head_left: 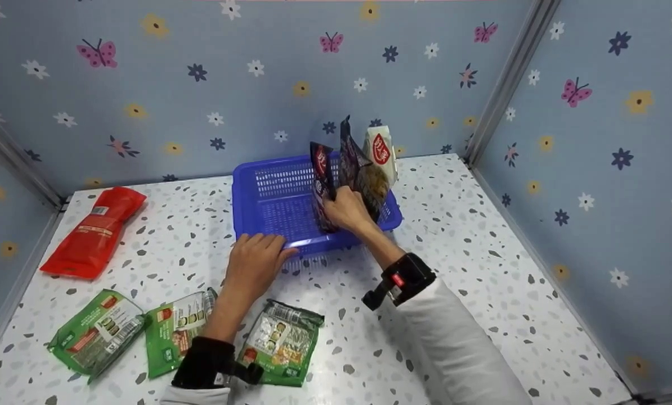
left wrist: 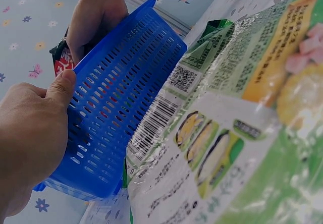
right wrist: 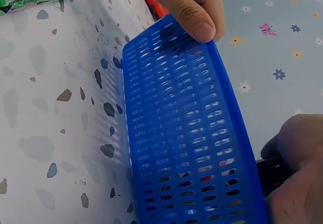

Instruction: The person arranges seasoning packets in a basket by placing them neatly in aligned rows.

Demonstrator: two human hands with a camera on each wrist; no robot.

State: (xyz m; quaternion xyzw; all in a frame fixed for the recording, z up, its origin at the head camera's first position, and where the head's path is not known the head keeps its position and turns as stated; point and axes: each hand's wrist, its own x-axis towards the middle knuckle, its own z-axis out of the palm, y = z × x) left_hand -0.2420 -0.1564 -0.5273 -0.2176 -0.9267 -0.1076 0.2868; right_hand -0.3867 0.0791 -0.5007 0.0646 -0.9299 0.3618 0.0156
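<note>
My left hand (head_left: 254, 264) grips the near left rim of a blue plastic basket (head_left: 246, 202), thumb over the edge in the left wrist view. Inside the basket, toward its right half, my right hand (head_left: 347, 209) reaches down and pinches a dark snack bag (head_left: 321, 183) with red and white lettering, standing upright. Dark material (right wrist: 272, 168) shows between its thumb and fingers in the right wrist view. Just right of this hand stands a second dark bag (head_left: 374, 183) with a brownish front. Behind it, a white bag (head_left: 382, 152) with a red emblem leans at the basket's right end.
A red bag (head_left: 91, 236) lies at the table's left. Green-and-clear food packets lie along the front: one at far left (head_left: 99, 332), one beside the left forearm (head_left: 175, 332), another (head_left: 284, 340) right of it. Flower-patterned panels (head_left: 201, 90) enclose the speckled table (head_left: 454, 236).
</note>
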